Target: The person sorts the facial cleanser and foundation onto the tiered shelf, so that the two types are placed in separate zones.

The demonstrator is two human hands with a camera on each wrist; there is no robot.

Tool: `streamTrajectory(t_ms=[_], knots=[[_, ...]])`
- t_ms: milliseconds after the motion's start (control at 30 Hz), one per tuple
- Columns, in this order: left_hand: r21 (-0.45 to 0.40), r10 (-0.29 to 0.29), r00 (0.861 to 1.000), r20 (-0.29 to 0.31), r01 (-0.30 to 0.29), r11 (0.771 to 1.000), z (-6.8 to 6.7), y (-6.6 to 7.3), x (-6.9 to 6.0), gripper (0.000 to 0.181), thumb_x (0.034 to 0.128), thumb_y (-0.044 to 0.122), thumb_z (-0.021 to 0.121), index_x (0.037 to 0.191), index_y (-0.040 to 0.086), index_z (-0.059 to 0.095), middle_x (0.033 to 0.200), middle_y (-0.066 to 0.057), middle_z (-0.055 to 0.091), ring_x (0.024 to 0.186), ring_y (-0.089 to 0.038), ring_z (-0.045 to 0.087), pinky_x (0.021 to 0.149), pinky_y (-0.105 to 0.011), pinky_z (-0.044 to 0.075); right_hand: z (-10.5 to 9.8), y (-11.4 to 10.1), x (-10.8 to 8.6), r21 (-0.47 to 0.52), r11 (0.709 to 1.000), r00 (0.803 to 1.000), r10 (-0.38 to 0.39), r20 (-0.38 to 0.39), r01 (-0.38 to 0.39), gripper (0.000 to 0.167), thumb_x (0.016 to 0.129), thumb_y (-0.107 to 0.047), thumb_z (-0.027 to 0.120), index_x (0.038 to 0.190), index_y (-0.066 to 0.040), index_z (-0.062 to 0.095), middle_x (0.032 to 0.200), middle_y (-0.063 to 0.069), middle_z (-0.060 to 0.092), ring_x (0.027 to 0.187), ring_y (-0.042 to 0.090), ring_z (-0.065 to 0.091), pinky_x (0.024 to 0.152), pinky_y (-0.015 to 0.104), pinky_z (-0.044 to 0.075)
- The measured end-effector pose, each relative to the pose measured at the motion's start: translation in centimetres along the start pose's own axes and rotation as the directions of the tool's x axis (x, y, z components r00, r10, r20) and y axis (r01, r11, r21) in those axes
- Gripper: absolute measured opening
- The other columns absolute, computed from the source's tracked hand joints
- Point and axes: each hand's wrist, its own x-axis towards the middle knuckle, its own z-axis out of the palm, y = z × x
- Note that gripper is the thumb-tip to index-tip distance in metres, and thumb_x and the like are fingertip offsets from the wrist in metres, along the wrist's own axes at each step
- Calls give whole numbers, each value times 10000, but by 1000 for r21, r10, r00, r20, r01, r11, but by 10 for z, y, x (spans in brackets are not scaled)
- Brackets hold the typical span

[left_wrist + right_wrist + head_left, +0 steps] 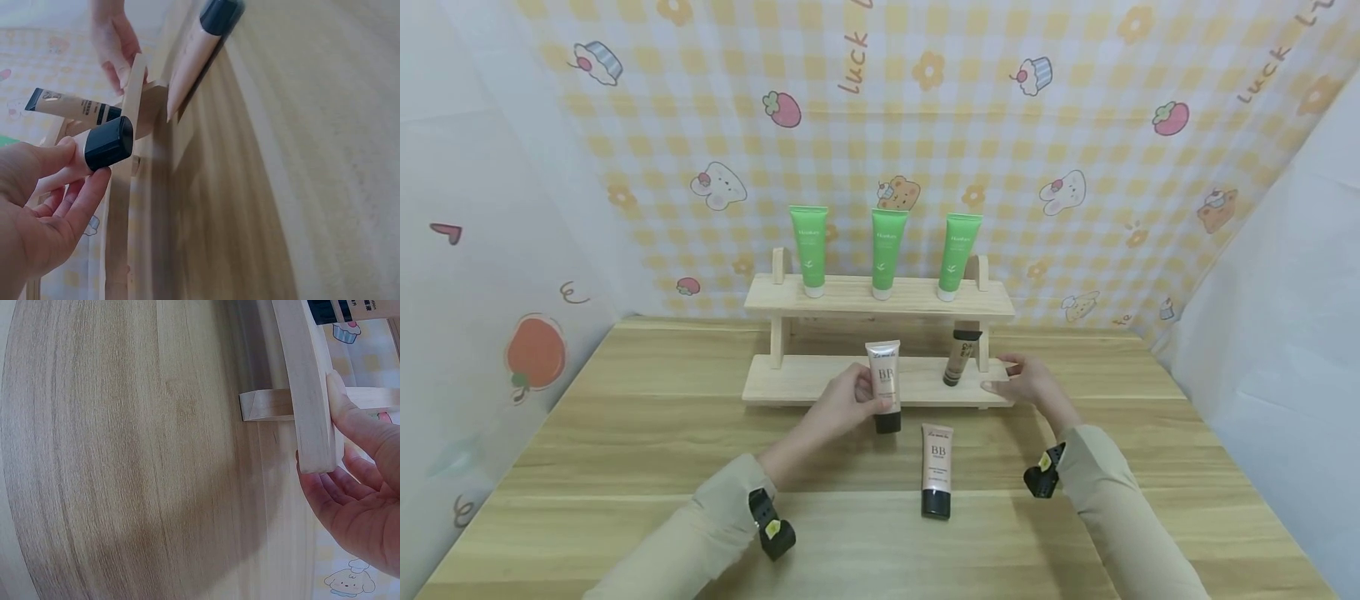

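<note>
Fingers and thumb of my left hand (pixel 851 398) pinch a pinkish BB cream tube (pixel 884 379), held upright with its black cap down, in front of the lower shelf (pixel 805 379). The left wrist view shows that black cap (pixel 109 144) close up. My right hand (pixel 1028 383) grips the right end of the lower shelf board (pixel 312 419), thumb on top and fingers beneath. Beside it a smaller tube with a black top (pixel 959 358) stands on that shelf, leaning slightly. Another BB cream tube (pixel 937 471) lies on the table, cap toward me.
Three green tubes, left (pixel 810 250), middle (pixel 887 252) and right (pixel 958 255), stand on the upper shelf (pixel 850 293) of the wooden rack. The wood-grain table (pixel 647 467) lies beneath. A checked cloth (pixel 865 150) hangs behind, with white cloth at both sides.
</note>
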Motion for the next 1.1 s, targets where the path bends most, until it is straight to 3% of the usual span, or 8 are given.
streamTrajectory(t_ms=[400, 800, 1100], knots=[[-33, 18, 999, -40, -19, 999, -8, 6, 12, 406, 791, 115, 694, 1113, -17, 485, 972, -144, 603, 832, -189, 609, 650, -242, 547, -1, 1, 2, -5, 1000, 1000, -4, -7, 4, 723, 785, -302, 709, 1369, -40, 372, 1303, 307, 431, 1153, 411, 470, 956, 449, 451], [57, 33, 995, -90, -28, 998, -22, 17, 20, 398, 806, 187, 690, 1115, -17, 545, 1020, -157, 630, 879, -227, 617, 691, -272, 530, -1, 0, 1, 11, 1000, 1000, 2, -10, -2, 721, 782, -283, 712, 1364, -26, 373, 1293, 308, 438, 1138, 397, 481, 948, 429, 460], [11, 41, 993, -112, -40, 999, -25, 18, 24, 422, 805, 189, 692, 1164, 37, 533, 1158, -142, 607, 997, -264, 596, 858, -364, 516, 0, 0, 0, -2, 1000, 1000, 8, -3, -8, 729, 783, -310, 711, 1373, -53, 369, 1309, 300, 431, 1167, 417, 460, 979, 464, 434]])
